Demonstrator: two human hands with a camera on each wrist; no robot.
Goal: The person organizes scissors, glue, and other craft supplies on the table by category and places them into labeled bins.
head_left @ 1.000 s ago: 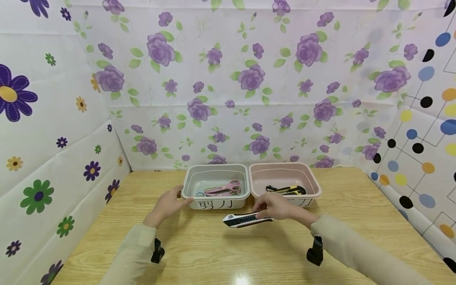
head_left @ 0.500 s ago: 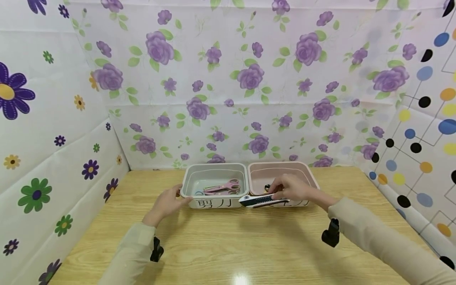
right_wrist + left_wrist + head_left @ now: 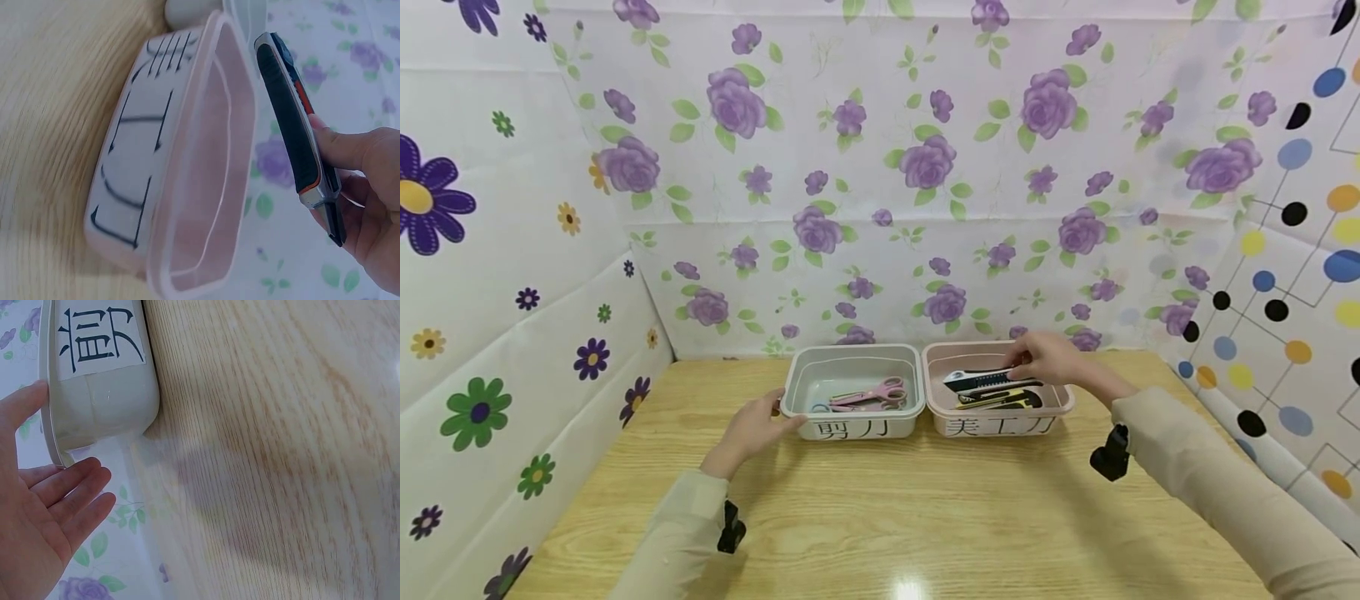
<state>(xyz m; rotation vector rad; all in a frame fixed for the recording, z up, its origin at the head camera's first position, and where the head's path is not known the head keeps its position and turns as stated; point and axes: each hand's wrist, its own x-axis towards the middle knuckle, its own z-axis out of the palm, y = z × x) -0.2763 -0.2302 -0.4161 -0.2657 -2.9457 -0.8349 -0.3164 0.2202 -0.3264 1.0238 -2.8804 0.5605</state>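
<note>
In the head view my right hand pinches a white-and-black utility knife over the pink bin. The right wrist view gives the knife as dark-gripped with silver ends and an orange line, between thumb and fingers, above the bin's rim. Below it in the bin lie yellow-and-black utility knives. My left hand touches the left front corner of the grey bin; in the left wrist view its thumb lies on the rim and the other fingers extend loosely beside it. Pink-handled scissors lie inside that bin.
Both bins stand side by side on the wooden table, with labels of large Chinese characters on their fronts. Right behind them hangs a flowered cloth, and patterned cloths border the left and right sides.
My right hand has carried the utility knife from in front of the bins, up and rightward over the pink bin's front rim. The left hand stays at the grey bin's corner.
</note>
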